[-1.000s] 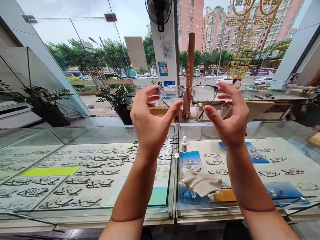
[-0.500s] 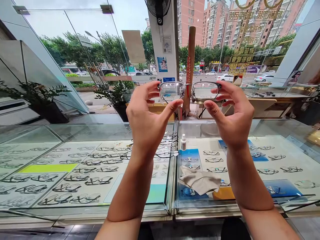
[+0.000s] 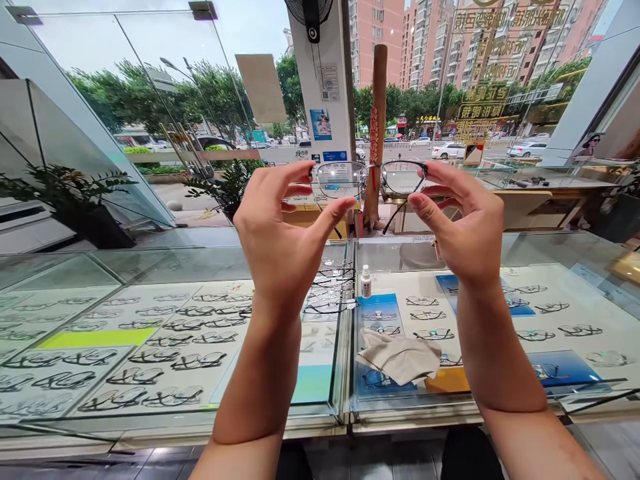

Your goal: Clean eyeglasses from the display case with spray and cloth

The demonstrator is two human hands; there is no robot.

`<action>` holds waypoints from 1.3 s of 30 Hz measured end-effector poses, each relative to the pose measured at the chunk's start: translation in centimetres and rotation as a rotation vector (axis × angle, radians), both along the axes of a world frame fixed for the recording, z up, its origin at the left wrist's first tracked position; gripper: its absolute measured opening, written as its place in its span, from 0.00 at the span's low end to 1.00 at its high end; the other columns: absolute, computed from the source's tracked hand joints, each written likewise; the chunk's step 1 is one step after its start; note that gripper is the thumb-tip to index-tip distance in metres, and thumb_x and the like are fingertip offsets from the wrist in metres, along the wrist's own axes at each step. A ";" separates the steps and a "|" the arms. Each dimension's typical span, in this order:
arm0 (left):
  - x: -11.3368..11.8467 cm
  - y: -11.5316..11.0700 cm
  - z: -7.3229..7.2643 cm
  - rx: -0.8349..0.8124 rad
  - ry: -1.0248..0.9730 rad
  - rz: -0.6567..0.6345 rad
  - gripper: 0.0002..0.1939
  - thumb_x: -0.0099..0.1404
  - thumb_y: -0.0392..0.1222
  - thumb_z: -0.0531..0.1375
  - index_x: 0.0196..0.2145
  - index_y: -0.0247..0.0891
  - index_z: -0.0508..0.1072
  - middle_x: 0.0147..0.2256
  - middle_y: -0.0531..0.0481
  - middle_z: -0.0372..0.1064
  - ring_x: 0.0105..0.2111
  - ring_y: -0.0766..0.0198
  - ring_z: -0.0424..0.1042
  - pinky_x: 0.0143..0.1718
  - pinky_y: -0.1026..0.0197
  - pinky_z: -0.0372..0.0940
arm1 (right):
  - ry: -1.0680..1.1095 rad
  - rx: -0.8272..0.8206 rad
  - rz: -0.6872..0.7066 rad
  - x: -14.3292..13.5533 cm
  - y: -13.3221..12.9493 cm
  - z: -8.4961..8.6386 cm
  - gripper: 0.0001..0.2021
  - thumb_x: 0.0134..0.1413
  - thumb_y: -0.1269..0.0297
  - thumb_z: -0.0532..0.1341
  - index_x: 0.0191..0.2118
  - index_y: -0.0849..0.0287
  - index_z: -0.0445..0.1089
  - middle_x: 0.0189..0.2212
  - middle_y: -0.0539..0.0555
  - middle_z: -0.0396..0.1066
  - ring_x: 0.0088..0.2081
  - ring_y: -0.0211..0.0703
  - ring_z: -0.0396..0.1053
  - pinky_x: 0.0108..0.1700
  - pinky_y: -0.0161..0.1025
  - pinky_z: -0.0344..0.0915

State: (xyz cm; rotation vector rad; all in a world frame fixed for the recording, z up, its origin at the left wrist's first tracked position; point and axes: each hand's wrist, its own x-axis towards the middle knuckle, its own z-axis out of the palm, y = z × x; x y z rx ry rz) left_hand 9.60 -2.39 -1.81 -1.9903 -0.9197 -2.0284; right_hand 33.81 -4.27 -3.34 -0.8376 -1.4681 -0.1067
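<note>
A thin-framed pair of eyeglasses (image 3: 342, 177) with clear lenses is held up in front of me at about eye height. My left hand (image 3: 285, 223) grips its left end, fingertips at the hinge and thumb below the lens. At the other end, my right hand (image 3: 460, 223) pinches the right hinge side, its thumb under the rim. The temples slant down behind the lenses. Below my hands, a beige cleaning cloth (image 3: 403, 357) lies crumpled on the glass counter. Near it stands a small white spray bottle (image 3: 366, 281).
Two glass display counters (image 3: 345, 417) meet in front of me, with rows of eyeglass frames (image 3: 197, 361) inside. Several more frames (image 3: 330, 290) lie together near the join. Beyond are a wooden post (image 3: 379, 107), potted plants (image 3: 93, 213) and a window onto the street.
The eyeglasses have tilted, so the lenses look rounder and the temples show lower down. Both hands have shifted slightly left in view. The cloth and bottle stay in place.
</note>
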 end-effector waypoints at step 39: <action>-1.6 4.5 -0.1 -0.271 0.067 -0.311 0.39 0.53 0.75 0.73 0.56 0.52 0.79 0.49 0.41 0.81 0.50 0.43 0.82 0.44 0.43 0.82 | -0.120 0.164 -0.208 -1.5 -2.1 0.2 0.19 0.70 0.51 0.66 0.62 0.44 0.72 0.59 0.58 0.75 0.56 0.60 0.77 0.52 0.59 0.79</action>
